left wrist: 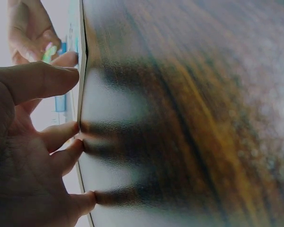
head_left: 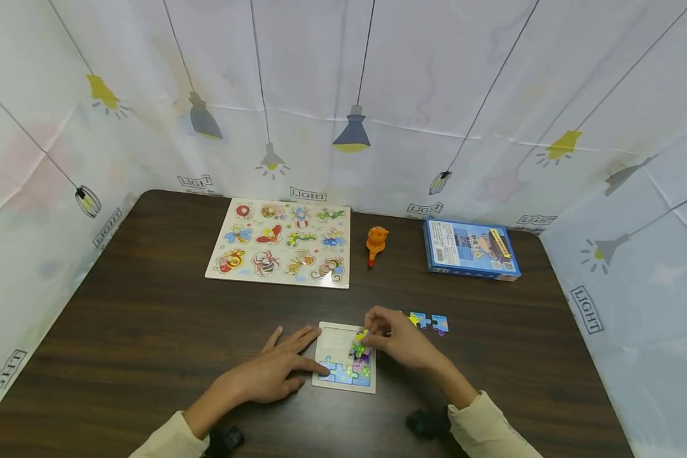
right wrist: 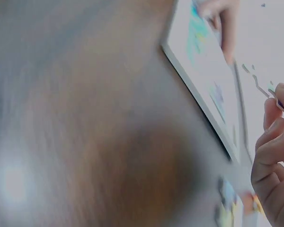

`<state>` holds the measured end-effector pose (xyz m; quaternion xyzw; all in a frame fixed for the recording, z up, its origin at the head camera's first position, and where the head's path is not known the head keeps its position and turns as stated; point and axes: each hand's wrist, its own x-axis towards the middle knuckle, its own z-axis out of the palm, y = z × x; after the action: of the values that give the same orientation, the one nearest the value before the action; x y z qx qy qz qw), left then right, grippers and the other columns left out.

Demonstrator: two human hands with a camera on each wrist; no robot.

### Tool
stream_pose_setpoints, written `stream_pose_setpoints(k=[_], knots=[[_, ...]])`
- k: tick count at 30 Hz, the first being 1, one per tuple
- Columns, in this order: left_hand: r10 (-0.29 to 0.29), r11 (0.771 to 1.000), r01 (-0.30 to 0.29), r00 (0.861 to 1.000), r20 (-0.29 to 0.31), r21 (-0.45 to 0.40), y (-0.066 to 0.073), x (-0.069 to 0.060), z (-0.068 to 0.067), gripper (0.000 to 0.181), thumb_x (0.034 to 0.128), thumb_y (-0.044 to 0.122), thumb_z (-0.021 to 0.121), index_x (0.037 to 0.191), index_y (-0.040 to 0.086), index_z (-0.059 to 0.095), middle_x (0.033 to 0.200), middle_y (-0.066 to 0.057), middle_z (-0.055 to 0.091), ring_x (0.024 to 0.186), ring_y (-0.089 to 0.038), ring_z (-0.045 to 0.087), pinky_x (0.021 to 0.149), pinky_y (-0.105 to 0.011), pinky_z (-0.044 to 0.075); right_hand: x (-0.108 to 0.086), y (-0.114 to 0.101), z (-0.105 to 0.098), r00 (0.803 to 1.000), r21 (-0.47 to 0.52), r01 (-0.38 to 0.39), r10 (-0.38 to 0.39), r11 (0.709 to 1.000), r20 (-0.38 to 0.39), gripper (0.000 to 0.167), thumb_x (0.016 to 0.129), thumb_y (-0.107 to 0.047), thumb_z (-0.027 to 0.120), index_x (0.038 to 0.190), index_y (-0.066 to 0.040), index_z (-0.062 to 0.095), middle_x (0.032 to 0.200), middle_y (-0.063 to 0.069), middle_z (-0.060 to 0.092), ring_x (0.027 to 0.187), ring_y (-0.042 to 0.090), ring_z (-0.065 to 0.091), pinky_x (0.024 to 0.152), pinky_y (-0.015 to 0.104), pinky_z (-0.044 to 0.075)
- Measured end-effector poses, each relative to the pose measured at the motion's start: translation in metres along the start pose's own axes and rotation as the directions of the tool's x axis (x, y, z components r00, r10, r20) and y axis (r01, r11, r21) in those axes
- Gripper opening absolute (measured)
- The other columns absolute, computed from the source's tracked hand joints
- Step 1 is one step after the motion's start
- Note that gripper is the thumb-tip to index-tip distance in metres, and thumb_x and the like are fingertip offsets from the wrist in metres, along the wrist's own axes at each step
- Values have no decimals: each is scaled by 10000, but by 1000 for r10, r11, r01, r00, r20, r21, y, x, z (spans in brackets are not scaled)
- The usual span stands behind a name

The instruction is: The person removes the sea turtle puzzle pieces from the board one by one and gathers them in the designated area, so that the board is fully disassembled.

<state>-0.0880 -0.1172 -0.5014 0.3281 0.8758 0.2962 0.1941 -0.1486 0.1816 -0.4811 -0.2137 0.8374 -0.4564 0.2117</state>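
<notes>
Several fitted pieces (head_left: pixel 343 375) line the bottom and part of the right side of your puzzle tray (head_left: pixel 333 340), low centre in the frame; its upper left is unfilled, and loose pieces (head_left: pixel 439 323) lie farther right. Your right hand (head_left: pixel 403 339) pinches another piece (left wrist: pixel 49 53); your left hand (head_left: pixel 266 376), fingers extended, touches the tray.

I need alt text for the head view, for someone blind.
A person's right hand pinches a jigsaw piece over a partly filled puzzle tray while the left hand touches its left side. Loose pieces lie to the right on a dark table; behind are a bug picture board, an orange toy and a blue box.
</notes>
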Motion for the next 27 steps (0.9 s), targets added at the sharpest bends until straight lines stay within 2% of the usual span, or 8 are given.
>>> stream_pose_setpoints(k=[4, 7, 12, 15, 18, 22, 27], knots=[[3, 1000, -3, 1000, -4, -1, 0, -1, 0, 392, 1013, 146, 634, 1345, 348, 686, 1697, -74, 195, 1567, -309, 103, 1193, -685, -3, -12, 8, -25, 999, 5, -24, 25, 1000, -45, 141, 963, -105, 714, 1024, -50, 601, 861, 51, 607, 763, 197, 566, 639, 277, 458], [3, 1000, -3, 1000, -6, 2, -1, -1, 1, 395, 1013, 148, 636, 1344, 357, 684, 1697, -71, 195, 1567, -303, 101, 1195, -683, 0, -22, 17, -45, 997, -14, -49, 48, 999, -66, 145, 961, -98, 714, 1028, -38, 600, 853, 57, 613, 772, 213, 578, 671, 297, 474], [1, 1000, -1, 1000, -8, 3, -1, 0, 1, 394, 1012, 149, 640, 1340, 362, 686, 1698, -70, 195, 1569, -300, 97, 1195, -683, 1, -35, 35, -68, 996, -68, -74, 71, 995, -45, 148, 966, -101, 707, 1027, -35, 590, 823, 41, 612, 769, 209, 575, 695, 311, 448], [0, 1000, 0, 1000, -6, 5, 0, 0, 1, 392, 1012, 149, 640, 1339, 360, 687, 1698, -68, 194, 1568, -305, 98, 1195, -682, -1, -41, 44, -71, 997, -100, -72, 69, 992, -28, 138, 968, -102, 706, 1018, -49, 589, 814, 29, 616, 751, 189, 577, 675, 306, 434], [-1, 1000, 1, 1000, -2, 9, 0, 0, 0, 392, 1011, 149, 641, 1341, 356, 687, 1698, -67, 193, 1568, -306, 101, 1194, -684, -1, -43, 50, -70, 998, -184, -49, 40, 982, -51, 136, 949, -91, 727, 989, -75, 598, 816, 2, 613, 731, 149, 576, 652, 288, 443], [-5, 1000, 4, 1000, 4, 12, 0, 0, 0, 397, 1010, 145, 642, 1343, 357, 686, 1698, -70, 193, 1568, -305, 98, 1193, -686, 2, -42, 48, -64, 994, -317, -21, -13, 948, -105, 163, 916, -76, 762, 948, -92, 603, 799, -30, 571, 685, 103, 520, 609, 272, 432], [-2, 1000, 2, 1000, 1, 5, 1, -1, 0, 400, 1010, 142, 641, 1348, 352, 683, 1699, -74, 187, 1568, -309, 93, 1193, -685, -5, -37, 44, -61, 991, -407, -20, -35, 913, -128, 164, 886, -57, 787, 923, -82, 629, 790, -23, 533, 683, 109, 462, 600, 278, 401]])
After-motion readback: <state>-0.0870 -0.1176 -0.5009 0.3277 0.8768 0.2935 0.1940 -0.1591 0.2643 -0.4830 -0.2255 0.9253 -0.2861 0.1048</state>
